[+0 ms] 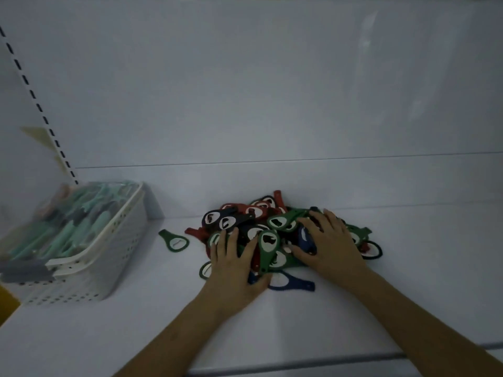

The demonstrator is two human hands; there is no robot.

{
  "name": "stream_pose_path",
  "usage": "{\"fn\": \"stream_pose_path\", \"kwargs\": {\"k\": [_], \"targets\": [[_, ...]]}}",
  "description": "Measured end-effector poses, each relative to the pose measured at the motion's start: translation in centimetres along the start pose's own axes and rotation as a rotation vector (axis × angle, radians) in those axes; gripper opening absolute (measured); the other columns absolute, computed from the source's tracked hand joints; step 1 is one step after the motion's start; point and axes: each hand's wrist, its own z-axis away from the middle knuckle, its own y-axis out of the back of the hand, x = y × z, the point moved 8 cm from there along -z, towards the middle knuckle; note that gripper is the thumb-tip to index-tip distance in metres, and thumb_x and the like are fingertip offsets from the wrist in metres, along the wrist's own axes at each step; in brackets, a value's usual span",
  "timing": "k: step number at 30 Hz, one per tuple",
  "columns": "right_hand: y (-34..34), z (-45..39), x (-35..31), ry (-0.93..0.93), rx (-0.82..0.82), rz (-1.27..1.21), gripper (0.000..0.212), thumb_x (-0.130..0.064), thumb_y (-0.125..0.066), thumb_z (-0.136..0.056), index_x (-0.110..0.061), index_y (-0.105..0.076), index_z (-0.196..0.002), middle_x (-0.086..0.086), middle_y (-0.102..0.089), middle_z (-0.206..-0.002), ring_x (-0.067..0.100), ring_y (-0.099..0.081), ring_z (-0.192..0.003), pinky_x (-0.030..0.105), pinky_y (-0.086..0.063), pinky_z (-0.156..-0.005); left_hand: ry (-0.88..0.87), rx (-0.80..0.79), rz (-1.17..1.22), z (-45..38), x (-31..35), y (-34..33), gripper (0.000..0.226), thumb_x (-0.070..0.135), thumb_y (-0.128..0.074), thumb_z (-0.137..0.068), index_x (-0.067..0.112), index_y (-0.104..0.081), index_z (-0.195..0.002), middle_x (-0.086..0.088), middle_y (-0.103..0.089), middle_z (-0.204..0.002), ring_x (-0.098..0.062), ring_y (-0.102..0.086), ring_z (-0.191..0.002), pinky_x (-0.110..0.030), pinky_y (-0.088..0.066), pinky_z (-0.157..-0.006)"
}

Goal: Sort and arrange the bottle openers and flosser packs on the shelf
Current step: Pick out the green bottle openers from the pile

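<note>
Left hand (234,270): my fingers lie spread and nearly flat on the near left side of the opener pile, pressing on it, curled round nothing
Right hand (326,240): my fingers are spread wide over the right half of the pile, palm down, resting on the openers; no single opener is pinched
Bottle openers (261,227): a mixed heap of green, red and dark blue pieces at the middle of the shelf (408,295), overlapping one another
Stray green opener (174,240): lies flat and alone on the shelf, left of the heap, apart from it
Blue opener (296,284): lies flat at the near edge of the heap, between my two wrists
Flosser packs (65,227): teal packs stacked in the basket; the dim light makes their count unclear, and they are probably in clear wrappers
Basket (114,257): white, perforated, at the far left of the shelf, well apart from the heap
</note>
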Motion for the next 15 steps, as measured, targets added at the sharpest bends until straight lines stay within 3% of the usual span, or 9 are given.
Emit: {"fn": "stream_pose_path", "kwargs": {"k": [2, 4, 6, 9, 13, 15], "targets": [[0.4, -0.7, 2.7, -0.027, 0.044, -0.085, 0.070, -0.066, -0.045, -0.080, -0.020, -0.052, -0.132, 0.005, -0.051, -0.133, 0.028, -0.043, -0.127, 0.045, -0.039, -0.106, -0.046, 0.100, 0.036, -0.7, 1.4, 0.5, 0.077, 0.068, -0.034, -0.079, 0.035, -0.032, -0.149, -0.012, -0.020, -0.157, -0.034, -0.007, -0.146, -0.055, -0.015, -0.120], [0.5, -1.6, 5.1, -0.067, 0.074, -0.153, 0.062, -0.052, -0.061, -0.080, -0.015, -0.054, -0.129, 0.007, -0.052, -0.125, 0.026, -0.047, -0.119, 0.041, -0.043, -0.101, -0.054, 0.232, 0.066, -1.6, 2.1, 1.3, 0.055, 0.051, -0.047, -0.080, 0.030, -0.054, -0.129, -0.010, -0.042, -0.140, -0.034, -0.031, -0.133, -0.055, -0.035, -0.108], [0.2, -2.3, 6.6, -0.065, 0.077, -0.178, 0.059, -0.041, -0.069, -0.079, -0.014, -0.055, -0.129, 0.009, -0.052, -0.122, 0.028, -0.049, -0.117, 0.041, -0.045, -0.098, -0.008, 0.306, 0.094, -2.4, 2.4, 1.6, 0.036, 0.040, -0.056, -0.079, 0.028, -0.063, -0.113, -0.005, -0.048, -0.128, -0.030, -0.038, -0.124, -0.052, -0.039, -0.104], [-0.5, -2.9, 7.2, -0.018, 0.072, -0.083, 0.059, -0.056, -0.051, -0.084, -0.021, -0.056, -0.131, 0.010, -0.052, -0.128, 0.032, -0.050, -0.119, 0.048, -0.041, -0.102, 0.061, 0.349, 0.053, -3.1, 3.2, 1.3, 0.024, 0.036, -0.066, -0.079, 0.029, -0.063, -0.101, -0.005, -0.047, -0.129, -0.029, -0.036, -0.125, -0.049, -0.032, -0.109], [-0.1, -2.8, 5.3, 0.069, 0.106, 0.081, 0.062, -0.060, -0.022, -0.094, -0.027, -0.049, -0.139, 0.012, -0.041, -0.148, 0.035, -0.033, -0.139, 0.059, -0.019, -0.114, 0.056, 0.404, -0.026, -2.8, 4.0, 1.4, 0.021, 0.032, -0.069, -0.079, 0.024, -0.061, -0.097, -0.005, -0.049, -0.121, -0.028, -0.042, -0.116, -0.045, -0.039, -0.098], [1.6, -2.4, 3.1, 0.187, 0.126, -0.016, 0.061, -0.058, -0.021, -0.097, -0.023, -0.054, -0.133, 0.007, -0.047, -0.142, 0.029, -0.041, -0.133, 0.051, -0.027, -0.111, 0.038, 0.423, -0.028, -2.5, 3.9, 1.5, 0.021, 0.032, -0.068, -0.081, 0.023, -0.060, -0.098, -0.003, -0.049, -0.116, -0.025, -0.043, -0.111, -0.041, -0.039, -0.095]]}}
